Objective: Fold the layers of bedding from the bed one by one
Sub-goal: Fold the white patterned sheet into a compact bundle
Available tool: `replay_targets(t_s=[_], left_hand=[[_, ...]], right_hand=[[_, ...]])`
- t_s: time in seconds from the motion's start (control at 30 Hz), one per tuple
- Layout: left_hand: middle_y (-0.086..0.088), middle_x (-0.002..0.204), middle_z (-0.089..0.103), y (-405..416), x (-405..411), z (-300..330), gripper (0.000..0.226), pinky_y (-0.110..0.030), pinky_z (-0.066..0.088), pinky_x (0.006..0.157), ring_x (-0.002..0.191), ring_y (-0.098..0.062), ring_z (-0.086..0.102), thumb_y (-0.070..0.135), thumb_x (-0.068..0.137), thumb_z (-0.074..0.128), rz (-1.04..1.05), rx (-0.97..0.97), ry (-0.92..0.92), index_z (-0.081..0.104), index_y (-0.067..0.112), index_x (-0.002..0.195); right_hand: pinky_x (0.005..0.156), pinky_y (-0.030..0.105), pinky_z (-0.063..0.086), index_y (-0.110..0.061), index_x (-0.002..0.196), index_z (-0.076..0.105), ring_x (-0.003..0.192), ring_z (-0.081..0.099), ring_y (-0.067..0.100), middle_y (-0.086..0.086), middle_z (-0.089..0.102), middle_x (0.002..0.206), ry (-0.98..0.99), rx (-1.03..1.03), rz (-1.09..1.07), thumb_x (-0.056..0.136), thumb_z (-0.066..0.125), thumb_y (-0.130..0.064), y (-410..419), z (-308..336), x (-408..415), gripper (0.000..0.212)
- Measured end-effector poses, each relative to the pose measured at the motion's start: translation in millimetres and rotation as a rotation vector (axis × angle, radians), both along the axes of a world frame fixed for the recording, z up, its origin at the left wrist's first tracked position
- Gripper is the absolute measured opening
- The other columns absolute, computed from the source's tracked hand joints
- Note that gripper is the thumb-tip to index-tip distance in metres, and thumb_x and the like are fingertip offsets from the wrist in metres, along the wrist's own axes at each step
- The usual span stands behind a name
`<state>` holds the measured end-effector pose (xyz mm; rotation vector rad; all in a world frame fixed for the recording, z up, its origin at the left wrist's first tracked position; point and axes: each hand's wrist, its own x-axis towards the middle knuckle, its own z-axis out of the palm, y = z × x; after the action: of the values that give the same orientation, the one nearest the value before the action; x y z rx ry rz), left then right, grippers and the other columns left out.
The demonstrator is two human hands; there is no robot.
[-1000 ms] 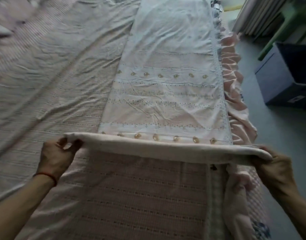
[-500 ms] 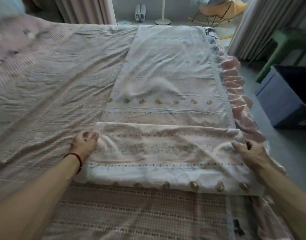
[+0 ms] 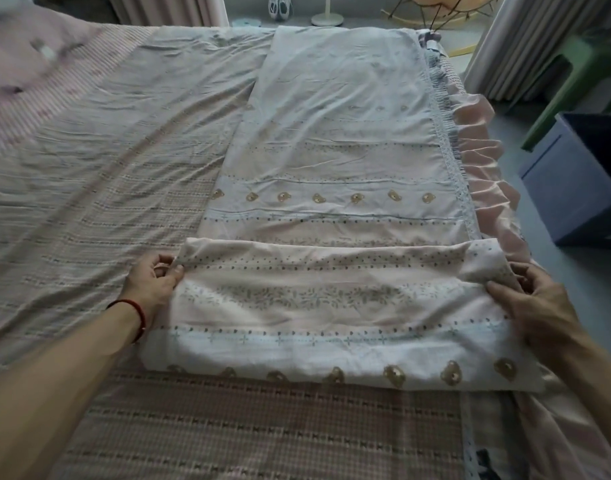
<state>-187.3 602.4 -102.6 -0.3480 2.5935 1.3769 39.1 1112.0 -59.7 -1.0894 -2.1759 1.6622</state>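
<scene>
The left hand (image 3: 151, 284) pinches the left corner of the folded flap (image 3: 331, 306), thumb & fingers curled on the cloth edge. A red string (image 3: 137, 315) goes round that wrist. The right hand (image 3: 536, 306) pinches the right corner of the same flap, fingers curled on the edge. Both grips are holding cloth, not let go.

The flap is the near end of a long pale sheet (image 3: 338, 140) w/ dots, little leaves & a row of gold bears. It is turned over & lies flat on top of the rest of the sheet. The fold faces the person, w/ bears along it.

The sheet lies on the right side of the bed (image 3: 106, 161), on a striped pink cover. A pink frill (image 3: 484, 161) hangs off the right edge of the bed.

On the floor at the right are a blue box (image 3: 574, 181) & a green stool (image 3: 574, 74). Far back are white shoes (image 3: 279, 6) & a lamp base (image 3: 327, 18).
</scene>
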Motion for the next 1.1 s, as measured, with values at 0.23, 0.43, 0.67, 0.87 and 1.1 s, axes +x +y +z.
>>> replay_targets(t_s=[0.23, 0.43, 0.67, 0.87, 1.1], left_hand=[[-0.004, 0.106, 0.064, 24, 7, 1, 0.031, -0.039, 0.048, 0.082, 0.099, -0.033, 0.062, 0.034, 0.098, 0.056, -0.013, -0.315, 0.084, 0.049, 0.022, 0.125], [-0.015, 0.121, 0.066, 53, -3, -2, 0.026, -0.041, 0.045, 0.084, 0.109, -0.038, 0.060, 0.041, 0.101, 0.046, 0.078, -0.430, 0.163, 0.050, 0.027, 0.123], [-0.017, 0.122, 0.051, 57, -7, -32, 0.036, -0.052, 0.046, 0.076, 0.101, -0.044, 0.057, 0.042, 0.107, 0.029, -0.162, -0.694, 0.402, 0.047, 0.027, 0.135], [-0.016, 0.108, 0.051, 47, -19, -57, 0.035, -0.055, 0.038, 0.084, 0.099, -0.041, 0.048, 0.040, 0.105, 0.035, -0.126, -0.791, 0.446, 0.056, 0.028, 0.129], [-0.015, 0.107, 0.047, 38, -30, -58, 0.035, -0.053, 0.039, 0.081, 0.099, -0.041, 0.048, 0.036, 0.102, 0.038, -0.159, -0.805, 0.469, 0.059, 0.024, 0.126]], right_hand=[[0.094, 0.047, 0.047, -0.019, 0.144, 0.038, 0.120, 0.049, 0.033, 0.017, 0.045, 0.139, -0.291, 0.522, 0.140, 0.083, 0.074, -0.007, -14, 3, -22, 0.072], [0.116, 0.071, -0.013, -0.056, 0.153, -0.019, 0.153, -0.026, 0.028, -0.002, -0.032, 0.165, -0.569, 0.986, 0.627, 0.095, 0.015, -0.071, -48, -31, -47, 0.068], [0.117, 0.069, -0.012, -0.060, 0.152, -0.013, 0.153, -0.028, 0.028, 0.000, -0.027, 0.167, -0.541, 0.916, 0.441, 0.092, 0.011, -0.073, -41, -72, -40, 0.066], [0.120, 0.068, 0.001, -0.048, 0.159, -0.002, 0.156, -0.006, 0.040, 0.012, -0.007, 0.171, -0.576, 0.939, 0.397, 0.089, 0.024, -0.064, -42, -82, -43, 0.077], [0.117, 0.072, 0.007, -0.030, 0.163, 0.015, 0.152, 0.004, 0.050, 0.027, 0.004, 0.167, -0.539, 1.003, 0.368, 0.088, 0.034, -0.051, -47, -94, -55, 0.080]])
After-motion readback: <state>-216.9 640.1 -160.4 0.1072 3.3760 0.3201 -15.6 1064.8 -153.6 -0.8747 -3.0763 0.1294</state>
